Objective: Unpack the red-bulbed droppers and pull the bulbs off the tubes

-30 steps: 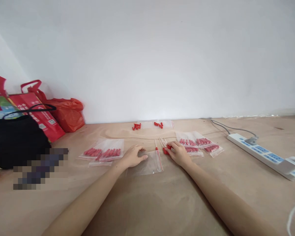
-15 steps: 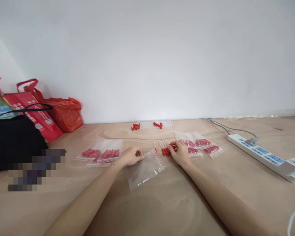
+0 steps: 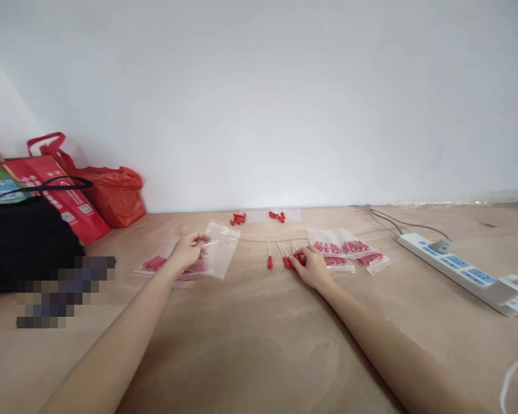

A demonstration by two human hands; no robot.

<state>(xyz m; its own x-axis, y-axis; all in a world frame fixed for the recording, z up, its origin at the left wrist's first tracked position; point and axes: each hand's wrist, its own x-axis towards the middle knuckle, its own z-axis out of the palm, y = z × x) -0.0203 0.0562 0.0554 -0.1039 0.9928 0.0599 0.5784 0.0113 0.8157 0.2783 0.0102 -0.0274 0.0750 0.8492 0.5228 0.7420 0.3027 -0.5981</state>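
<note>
My left hand (image 3: 190, 251) pinches the edge of a clear zip bag (image 3: 227, 244) and holds it over the left group of filled bags. The filled zip bags (image 3: 157, 263) on the left contain several red-bulbed pieces, partly hidden behind my left hand. My right hand (image 3: 311, 267) is closed around red-bulbed droppers (image 3: 286, 263) lying on the table, their thin clear stems pointing away. One dropper (image 3: 270, 262) lies apart to the left of these. Just beyond my right hand are more zip bags (image 3: 357, 247) filled with red-bulbed pieces.
Loose red bulbs (image 3: 238, 218) and a flat clear bag (image 3: 259, 216) lie by the wall. A white power strip (image 3: 457, 270) with a grey cable is on the right. Red bags (image 3: 116, 198) and a black bag (image 3: 30, 247) stand on the left of the wooden table (image 3: 242, 351).
My left hand has moved left and away from me, carrying the clear bag from the middle to the left group. My right hand has shifted slightly left over the droppers.
</note>
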